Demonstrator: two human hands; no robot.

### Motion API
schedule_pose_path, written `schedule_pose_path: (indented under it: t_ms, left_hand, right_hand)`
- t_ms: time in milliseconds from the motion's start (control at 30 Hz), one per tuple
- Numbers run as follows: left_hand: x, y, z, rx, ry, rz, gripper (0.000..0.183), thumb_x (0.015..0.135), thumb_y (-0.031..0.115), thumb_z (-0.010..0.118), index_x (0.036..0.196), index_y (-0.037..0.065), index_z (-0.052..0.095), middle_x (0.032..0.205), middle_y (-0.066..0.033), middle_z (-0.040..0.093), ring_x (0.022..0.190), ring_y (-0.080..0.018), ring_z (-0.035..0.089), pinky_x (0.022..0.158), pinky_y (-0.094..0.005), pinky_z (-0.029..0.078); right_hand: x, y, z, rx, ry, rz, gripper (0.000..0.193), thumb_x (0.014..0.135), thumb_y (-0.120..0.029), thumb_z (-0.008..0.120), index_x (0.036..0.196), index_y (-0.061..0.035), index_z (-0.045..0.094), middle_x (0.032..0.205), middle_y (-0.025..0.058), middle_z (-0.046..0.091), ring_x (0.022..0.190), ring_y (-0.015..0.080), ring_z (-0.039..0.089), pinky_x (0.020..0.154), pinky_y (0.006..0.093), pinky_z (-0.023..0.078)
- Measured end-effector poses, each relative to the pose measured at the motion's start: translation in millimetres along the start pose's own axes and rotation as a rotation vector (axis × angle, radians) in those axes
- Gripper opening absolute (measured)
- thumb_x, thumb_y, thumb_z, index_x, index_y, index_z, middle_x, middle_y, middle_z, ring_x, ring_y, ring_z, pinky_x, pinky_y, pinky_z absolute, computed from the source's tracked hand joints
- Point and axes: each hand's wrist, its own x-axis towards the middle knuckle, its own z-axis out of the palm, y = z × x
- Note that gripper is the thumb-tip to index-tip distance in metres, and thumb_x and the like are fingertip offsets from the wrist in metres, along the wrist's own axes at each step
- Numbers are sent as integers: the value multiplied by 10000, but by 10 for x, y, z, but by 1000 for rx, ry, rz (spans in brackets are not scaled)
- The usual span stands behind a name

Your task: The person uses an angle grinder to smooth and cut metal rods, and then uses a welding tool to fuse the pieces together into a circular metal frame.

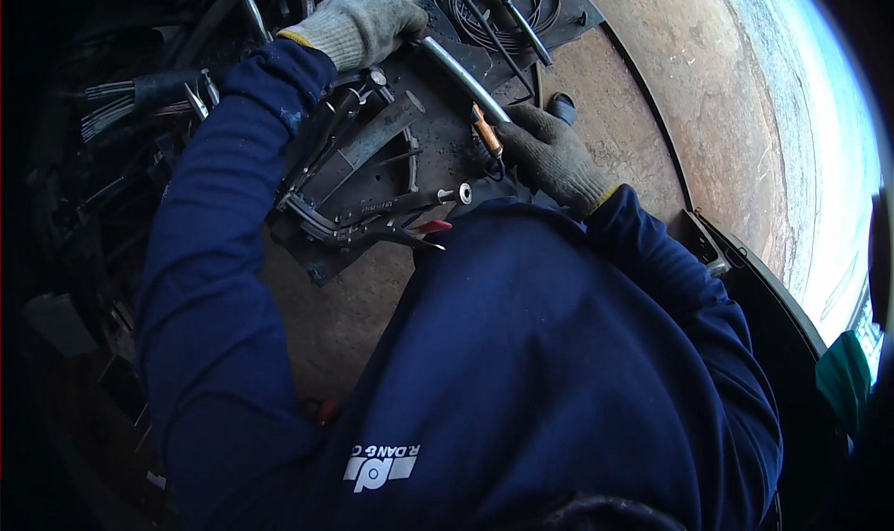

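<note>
A grey metal pipe (470, 84) slants across the dark metal work table (372, 172) between my two gloved hands. My left hand (363, 26), in a pale knitted glove, curls closed at the pipe's upper left end, which the fingers hide. At its lower right end my right hand (554, 154) is closed around it in a darker, soiled glove. Just left of that hand is a welding torch with a copper-coloured nozzle (486, 132); its black neck bends below. Whether my right hand touches the torch, I cannot tell.
Locking pliers (400, 200) and red-handled pliers (433, 226) lie at the table's near edge. Beyond the pipe are coiled wire (498, 9) and a metal rod (520, 26). Cut thick cables (135, 98) and scrap crowd the left. Concrete floor (670, 56) stretches right.
</note>
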Motion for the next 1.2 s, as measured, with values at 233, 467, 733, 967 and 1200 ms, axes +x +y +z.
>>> schedule_pose_path:
  t_ms: [233,467,733,967,1200]
  left_hand:
    - [-35,147,-151,3,-51,-96,257,873,110,699,1116,186,732,1117,-47,700,1085,-271,671,928,-401,563]
    - [-38,135,-112,15,-28,-87,257,872,116,707,1116,192,733,1117,-47,703,1085,-270,672,925,-404,564]
    - [-25,124,-91,33,-34,-88,250,864,115,714,1102,191,731,1123,-44,695,1092,-269,667,939,-403,556]
    - [-37,120,-58,30,6,-87,245,871,120,699,1101,198,730,1124,-37,693,1103,-268,660,947,-398,555]
    - [-20,192,-116,102,-71,-103,265,881,132,701,1137,199,716,1158,-25,679,1127,-255,653,964,-398,552]
  right_hand:
    - [34,-119,-229,-20,-87,54,463,1013,-347,570,1336,-16,577,841,34,668,645,94,616,558,249,486]
    - [-39,-118,-38,62,-27,50,488,1012,-358,570,1364,-20,558,813,27,647,629,87,596,541,251,477]
    - [-84,-68,172,134,13,50,440,1006,-380,572,1283,-39,596,788,16,620,605,83,572,523,249,464]
    - [-46,37,222,153,33,22,400,1005,-391,574,1225,-60,614,777,10,611,574,78,555,496,237,452]
    - [-2,98,198,188,20,-6,416,1006,-387,571,1264,-63,603,781,15,617,564,73,551,483,233,447]
